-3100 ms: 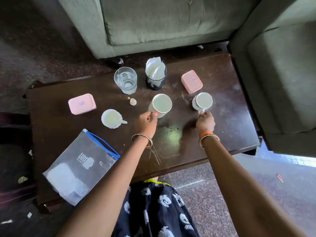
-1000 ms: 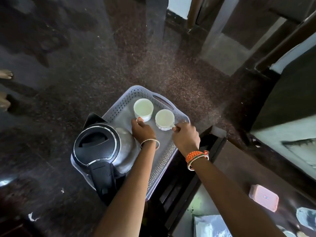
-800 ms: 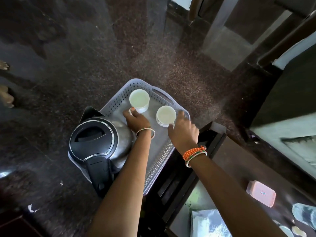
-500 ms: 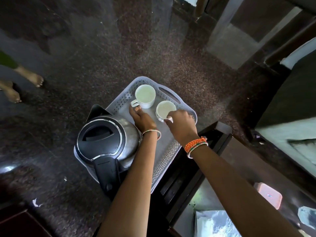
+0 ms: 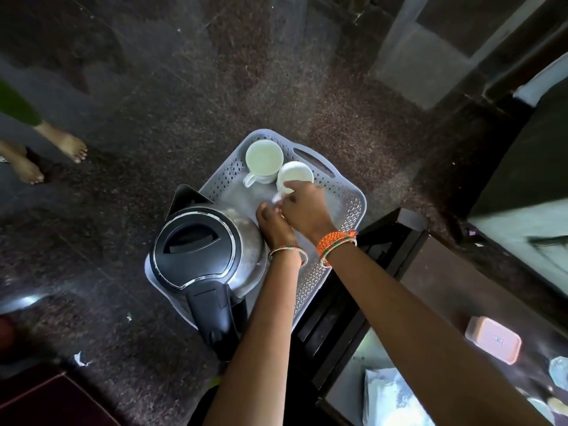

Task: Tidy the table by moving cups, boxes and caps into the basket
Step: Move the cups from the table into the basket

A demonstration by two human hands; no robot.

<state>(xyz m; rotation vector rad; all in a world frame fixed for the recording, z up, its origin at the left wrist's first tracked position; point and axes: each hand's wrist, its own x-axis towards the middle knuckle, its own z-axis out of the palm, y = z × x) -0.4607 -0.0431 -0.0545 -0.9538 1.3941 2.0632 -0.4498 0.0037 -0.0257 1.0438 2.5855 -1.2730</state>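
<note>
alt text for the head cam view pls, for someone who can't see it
Two white cups stand in a grey perforated basket on a dark speckled floor, beside an electric kettle. Both hands are at the nearer cup's handle. A pink box remains on the table.

Speckled stone floor (image 5: 215, 87) – grey basket (image 5: 353, 210) on it, dark table (image 5: 436, 272) – pink box (image 5: 493, 339), plastic pouch (image 5: 390, 398)

Two white cups stand upright in the grey perforated basket (image 5: 347, 210), at its far end: one cup (image 5: 263, 159) near the far left corner, the second cup (image 5: 295, 176) touching it (handle partly hidden). A pink box (image 5: 493, 339) lies on the table's left part.
</note>
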